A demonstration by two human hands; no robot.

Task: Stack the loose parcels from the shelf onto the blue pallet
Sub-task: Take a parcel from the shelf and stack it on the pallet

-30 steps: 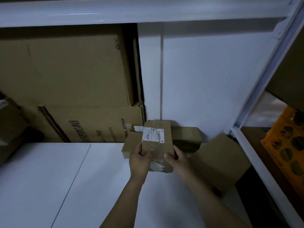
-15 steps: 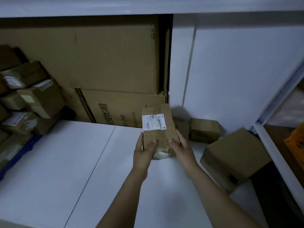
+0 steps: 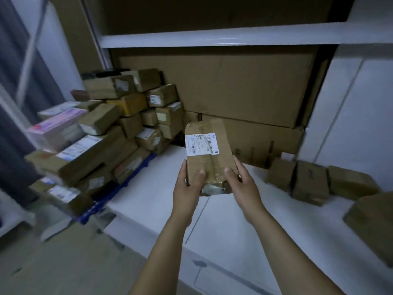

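Progress check: the pile on the blue pallet (image 3: 107,198) is already pretty tall, lots of taped cardboard parcels (image 3: 127,122) stacked in messy layers, so a good chunk looks done. Not finished though. At least 4 loose boxes (image 3: 309,182) are sitting on the white shelf (image 3: 223,222) off to the right, in front of the big cartons (image 3: 244,88) at the back.

The one in play is a flat brown parcel with a white shipping label (image 3: 209,154). It's up in the air above the shelf, between the pile and the leftover boxes, touching neither. The left hand (image 3: 187,189) and right hand (image 3: 244,186) both have a grip on its lower end, thumbs on the front face and fingers wrapped behind.

Compared with half a second ago: same 2-handed hold, but the view has swung left. The pallet pile was only peeking in at the left edge, and now it fills that side. The parcel is also further from the small boxes and closer to the pile. My guess is it just needs setting on top.
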